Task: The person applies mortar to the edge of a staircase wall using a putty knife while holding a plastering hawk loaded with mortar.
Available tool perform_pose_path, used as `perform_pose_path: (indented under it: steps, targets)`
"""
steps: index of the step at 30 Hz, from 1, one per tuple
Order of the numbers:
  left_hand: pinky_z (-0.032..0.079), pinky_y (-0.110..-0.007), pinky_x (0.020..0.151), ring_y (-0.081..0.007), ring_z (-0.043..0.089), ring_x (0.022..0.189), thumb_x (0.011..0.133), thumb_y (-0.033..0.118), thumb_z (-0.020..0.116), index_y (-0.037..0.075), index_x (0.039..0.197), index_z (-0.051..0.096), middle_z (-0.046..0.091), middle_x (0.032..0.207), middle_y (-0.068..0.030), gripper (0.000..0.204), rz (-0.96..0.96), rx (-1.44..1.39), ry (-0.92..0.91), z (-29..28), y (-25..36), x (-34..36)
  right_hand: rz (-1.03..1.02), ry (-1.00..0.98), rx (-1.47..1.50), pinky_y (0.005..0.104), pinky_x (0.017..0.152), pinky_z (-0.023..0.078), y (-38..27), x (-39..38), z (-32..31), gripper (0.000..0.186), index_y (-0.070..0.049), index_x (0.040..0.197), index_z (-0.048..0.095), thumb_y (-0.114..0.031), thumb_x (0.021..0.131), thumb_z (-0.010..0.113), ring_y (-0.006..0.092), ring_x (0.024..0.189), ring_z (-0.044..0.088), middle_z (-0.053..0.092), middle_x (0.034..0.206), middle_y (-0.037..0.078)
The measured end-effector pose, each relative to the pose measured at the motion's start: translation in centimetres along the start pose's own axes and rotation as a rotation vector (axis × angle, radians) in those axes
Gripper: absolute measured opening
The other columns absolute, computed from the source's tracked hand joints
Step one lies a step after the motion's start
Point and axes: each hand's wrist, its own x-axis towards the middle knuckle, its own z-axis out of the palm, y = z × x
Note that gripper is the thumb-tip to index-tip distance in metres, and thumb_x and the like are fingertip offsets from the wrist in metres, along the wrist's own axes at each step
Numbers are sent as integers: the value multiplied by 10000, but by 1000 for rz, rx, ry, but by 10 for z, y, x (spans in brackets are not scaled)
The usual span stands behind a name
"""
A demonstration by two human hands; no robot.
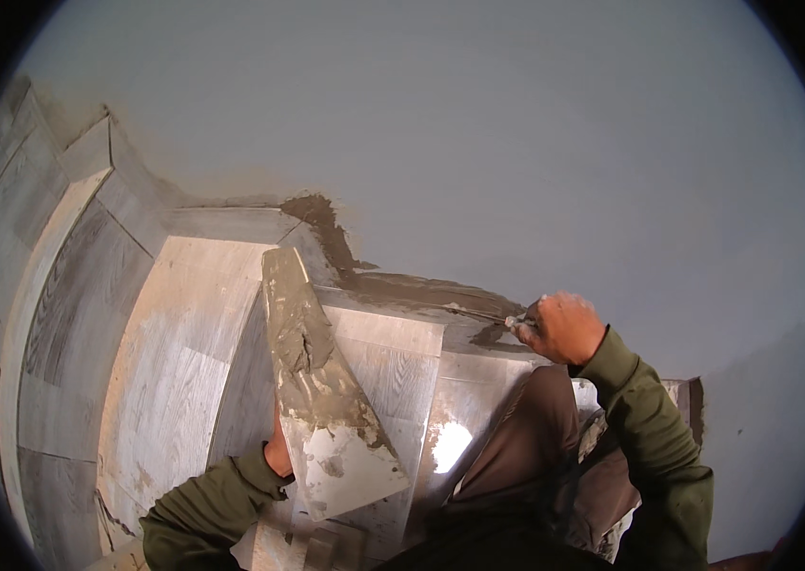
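Observation:
My left hand (278, 449) is mostly hidden behind a long, tapering pale board (345, 471), which it holds up over the steps. Wet grey-brown mortar (305, 338) is spread over the board's far and middle parts, while its near end is barer. At the foot of the wall, my right hand (566, 328) is closed round a small trowel (516, 322), mostly hidden by the fingers and mortar. The trowel touches a band of fresh mortar (431, 290) along the top edge of the skirting tiles (378, 303). Another mortar patch (326, 228) climbs the stepped corner to the left.
A smooth grey wall (536, 143) fills the far side. Wood-look tiled steps (178, 352) run along its foot on the left, with raised edges. My bent knee (526, 438) is close to the right hand. A bright light patch (451, 445) falls on the tiles.

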Motion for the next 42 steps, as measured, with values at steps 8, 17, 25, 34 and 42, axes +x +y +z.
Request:
perform_pose_path:
  steps: [8,17,25,34,42]
  targets:
    - [425,-434,958,-296,542,1081,913,589,260,55,1299,406,526,1203,-147,675,-8,21,-93,16,2,-1,-160,97,-164,428,668,490,-16,32,-9,339,-35,743,650,-373,732,657,342,723,600,617,737,167]
    - [342,-506,1016,-367,460,1181,910,555,268,46,1355,368,458,1305,-190,683,-70,-323,-296,11,3,4,-51,-93,-270,420,783,500,-37,45,-42,364,4,847,630,-354,781,610,337,884,616,625,880,194]
    - [405,-438,989,-318,519,1128,917,568,260,49,1327,379,503,1239,-165,672,-85,-120,-229,23,2,1,-59,105,-243,422,582,452,-5,-17,-62,345,-35,766,632,-379,774,653,305,650,570,565,703,154]
    - [392,-434,1000,-320,509,1141,920,560,266,41,1334,370,493,1258,-167,672,-161,-7,-117,18,10,-3,192,288,448,452,651,455,-60,-35,109,382,-24,792,625,-391,862,543,345,746,604,622,712,191]
    - [393,-433,999,-318,508,1142,923,553,271,37,1334,370,492,1262,-166,667,-199,89,-35,16,17,5,360,332,652,488,697,438,-58,-32,135,428,5,831,628,-408,872,522,406,740,588,635,791,214]
